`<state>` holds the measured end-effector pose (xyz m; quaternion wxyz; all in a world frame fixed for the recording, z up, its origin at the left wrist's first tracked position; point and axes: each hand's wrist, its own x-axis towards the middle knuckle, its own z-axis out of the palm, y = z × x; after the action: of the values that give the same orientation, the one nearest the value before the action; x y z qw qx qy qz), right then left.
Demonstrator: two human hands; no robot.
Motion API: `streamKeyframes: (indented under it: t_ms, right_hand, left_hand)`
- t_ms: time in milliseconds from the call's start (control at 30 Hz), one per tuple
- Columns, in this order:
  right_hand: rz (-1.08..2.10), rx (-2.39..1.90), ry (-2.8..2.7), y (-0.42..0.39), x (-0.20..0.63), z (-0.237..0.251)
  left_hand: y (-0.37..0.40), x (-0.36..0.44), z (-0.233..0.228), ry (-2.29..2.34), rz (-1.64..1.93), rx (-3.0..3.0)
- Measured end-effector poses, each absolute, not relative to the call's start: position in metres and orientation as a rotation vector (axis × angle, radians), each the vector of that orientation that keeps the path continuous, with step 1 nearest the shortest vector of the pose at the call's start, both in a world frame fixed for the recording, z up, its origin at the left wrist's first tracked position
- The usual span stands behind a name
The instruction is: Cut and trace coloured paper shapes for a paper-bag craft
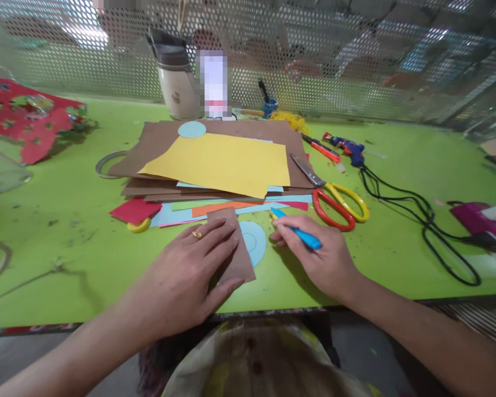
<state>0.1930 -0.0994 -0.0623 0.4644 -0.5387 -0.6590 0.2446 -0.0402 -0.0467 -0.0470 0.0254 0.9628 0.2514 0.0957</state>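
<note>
My left hand [198,264] lies flat with its fingers stretched over a brown strip of card [242,264], pressing it to the table. Under the strip's right edge shows a light blue paper circle [256,251] with a smaller ring drawn on it. Just to the right, my right hand [310,248] is closed round a blue pen [308,238]. The pen is tilted, its tip end pointing left, near the circle but apart from it.
Behind my hands lies a stack of brown card [240,129] topped with yellow paper [231,162]. Scissors [334,201], a cutter [322,149] and a corded glue gun [351,149] lie to the right. A tumbler [177,82] and phone [214,82] stand against the perforated metal panel [107,66].
</note>
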Motion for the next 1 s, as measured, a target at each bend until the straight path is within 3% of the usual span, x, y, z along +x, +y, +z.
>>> streamKeyframes:
  t_ms: [133,1000]
  right_hand:
    - [0.387,-1.292,-1.850,-0.101,0.192,-0.061]
    - [0.385,-0.944,-2.448,-0.100,0.215,-0.061]
  left_hand:
    - [-0.046,-0.041,-0.048,0.789,0.310,2.971]
    - [-0.037,-0.051,-0.034,0.593,0.169,2.821]
